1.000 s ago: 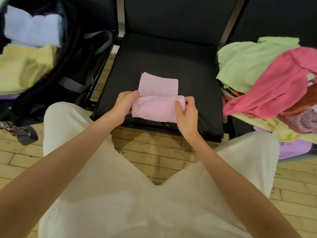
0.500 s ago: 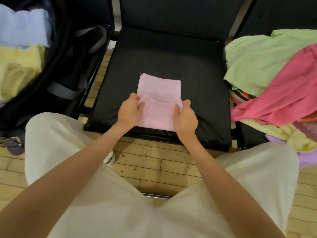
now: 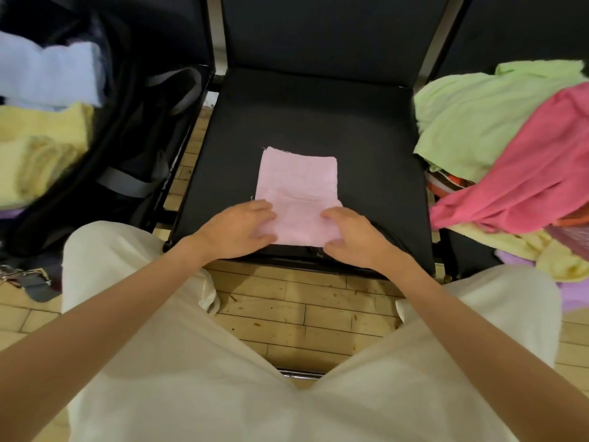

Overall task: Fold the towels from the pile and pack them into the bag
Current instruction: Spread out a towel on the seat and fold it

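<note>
A pale pink towel [image 3: 298,183] lies partly folded on the black chair seat [image 3: 366,148] in front of me. My left hand [image 3: 237,229] holds its near left edge and my right hand [image 3: 352,239] holds its near right edge, palms down, with the near flap doubled over between them. The open black bag [image 3: 105,173] stands at the left with a folded light blue towel [image 3: 47,74] and folded yellow towels [image 3: 41,148] inside. The towel pile [image 3: 497,129] sits on the right chair, with green and hot pink towels on top.
My knees in white trousers [image 3: 191,362] fill the foreground above a wooden floor [image 3: 296,311]. The chair's backrest [image 3: 331,30] rises behind the seat. Grey bag straps [image 3: 127,183] hang between bag and chair. Yellow and purple towels [image 3: 561,263] spill off the pile's near side.
Both hands have come lower and nearer with the towel's near edge, and the raised flap now lies flatter on the seat. The view has shifted slightly.
</note>
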{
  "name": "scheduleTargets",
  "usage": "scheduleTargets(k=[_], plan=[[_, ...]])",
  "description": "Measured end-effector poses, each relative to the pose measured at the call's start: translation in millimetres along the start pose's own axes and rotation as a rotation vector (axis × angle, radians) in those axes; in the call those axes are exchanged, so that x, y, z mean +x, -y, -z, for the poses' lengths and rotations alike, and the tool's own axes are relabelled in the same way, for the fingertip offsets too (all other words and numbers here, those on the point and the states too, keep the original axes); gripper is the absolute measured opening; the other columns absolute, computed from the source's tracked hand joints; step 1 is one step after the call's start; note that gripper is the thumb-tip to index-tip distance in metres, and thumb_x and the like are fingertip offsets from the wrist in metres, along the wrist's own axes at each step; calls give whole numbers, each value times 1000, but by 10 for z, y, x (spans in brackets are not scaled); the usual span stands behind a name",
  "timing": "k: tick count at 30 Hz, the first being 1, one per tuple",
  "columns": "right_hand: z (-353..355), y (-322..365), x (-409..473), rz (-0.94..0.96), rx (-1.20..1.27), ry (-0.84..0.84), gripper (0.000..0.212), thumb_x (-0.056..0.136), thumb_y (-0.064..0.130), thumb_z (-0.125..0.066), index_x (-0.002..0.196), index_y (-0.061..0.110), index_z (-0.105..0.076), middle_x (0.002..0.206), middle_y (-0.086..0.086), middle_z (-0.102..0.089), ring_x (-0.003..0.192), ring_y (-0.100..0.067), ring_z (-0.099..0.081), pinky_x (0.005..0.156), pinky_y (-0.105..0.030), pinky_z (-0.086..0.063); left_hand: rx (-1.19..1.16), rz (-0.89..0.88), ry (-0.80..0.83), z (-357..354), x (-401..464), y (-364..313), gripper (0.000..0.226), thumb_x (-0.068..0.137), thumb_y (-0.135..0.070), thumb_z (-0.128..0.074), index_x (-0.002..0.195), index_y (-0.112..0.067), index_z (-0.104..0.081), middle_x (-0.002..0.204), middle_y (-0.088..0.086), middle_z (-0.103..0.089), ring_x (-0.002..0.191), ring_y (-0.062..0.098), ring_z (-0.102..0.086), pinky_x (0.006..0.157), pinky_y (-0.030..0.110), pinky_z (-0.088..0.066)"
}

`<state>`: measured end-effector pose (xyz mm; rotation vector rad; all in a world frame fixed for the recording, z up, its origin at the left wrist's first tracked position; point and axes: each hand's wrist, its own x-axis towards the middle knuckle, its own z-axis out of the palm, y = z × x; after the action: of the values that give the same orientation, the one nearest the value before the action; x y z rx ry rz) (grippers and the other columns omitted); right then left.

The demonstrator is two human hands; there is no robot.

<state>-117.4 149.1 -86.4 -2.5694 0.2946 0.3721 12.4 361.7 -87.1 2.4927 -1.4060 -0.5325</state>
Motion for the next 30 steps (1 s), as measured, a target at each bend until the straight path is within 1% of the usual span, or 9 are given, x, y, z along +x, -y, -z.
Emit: scheduleTargets(k=[2, 5, 8, 11, 15, 17, 20, 23, 30], plan=[[-11, -29, 3, 6, -39, 49, 70, 81, 14, -63, 144, 14, -34, 145, -4, -40, 131, -21, -38, 108, -33, -34, -12, 43, 78, -33, 3, 32, 62, 94, -39, -55, 148, -19, -34, 155, -3, -29, 141, 13, -28, 113, 25, -22], [-15, -45, 50, -7, -80, 25, 66, 83, 14, -61, 143, 15, -36, 143, -4, -43, 130, -22, -38, 106, -35, -34, 36, 19, 17, -24, 60, 40, 56, 89, -25, -61, 141, -17, -43, 141, -2, -49, 126, 16, -48, 106, 28, -35], [5, -85, 133, 36, -12, -59, 34, 84, 15, -57, 118, 11, -60, 112, -6, -61, 103, -24, -55, 88, -39, -48, 30, 6, -30, 1, 129, 58, 31, 89, -18, -58, 120, -13, -59, 114, 1, -64, 100, 18, -60, 91, 33, -49], [95, -125, 194, -42, 236, -126, 11, 85, 16, -56, 85, 8, -63, 77, -3, -59, 71, -19, -56, 64, -34, -45, -163, 37, -75, 72, 197, 125, 12, 92, -16, -54, 99, -8, -61, 91, 4, -64, 78, 18, -61, 70, 36, -52], [213, -139, 326, -118, 451, -267, 15, 86, 17, -55, 84, 2, -58, 74, -1, -52, 67, -12, -48, 61, -26, -38, -494, 223, -241, 165, 354, 150, 16, 92, -20, -53, 88, -6, -59, 78, 6, -59, 68, 14, -55, 61, 28, -42], [244, -130, 451, -183, 571, -348, 13, 87, 17, -56, 90, 4, -57, 78, -2, -53, 69, -12, -48, 59, -23, -38, -639, 323, -318, 163, 483, 157, 23, 93, -23, -52, 92, -1, -58, 81, 12, -59, 71, 16, -53, 62, 30, -41], [238, -126, 684, -290, 705, -420, 18, 88, 22, -57, 98, 7, -55, 84, 1, -51, 73, -11, -48, 61, -22, -38, -783, 481, -389, 165, 714, 173, 22, 95, -26, -50, 105, -7, -56, 92, 4, -58, 86, 15, -54, 67, 27, -43], [207, -123, 909, -354, 767, -435, 21, 90, 26, -55, 103, 9, -51, 89, 4, -52, 80, -11, -50, 63, -20, -38, -856, 657, -455, 162, 923, 205, 34, 97, -28, -47, 124, -8, -50, 115, 4, -55, 100, 16, -50, 85, 32, -46], [69, -149, 1188, -470, 614, -329, 30, 89, 17, -55, 115, 2, -53, 106, -7, -56, 98, -23, -56, 75, -31, -45, -575, 698, -307, 2, 1012, 297, 51, 88, -26, -63, 129, -6, -43, 117, 8, -55, 99, 20, -53, 81, 34, -48]])
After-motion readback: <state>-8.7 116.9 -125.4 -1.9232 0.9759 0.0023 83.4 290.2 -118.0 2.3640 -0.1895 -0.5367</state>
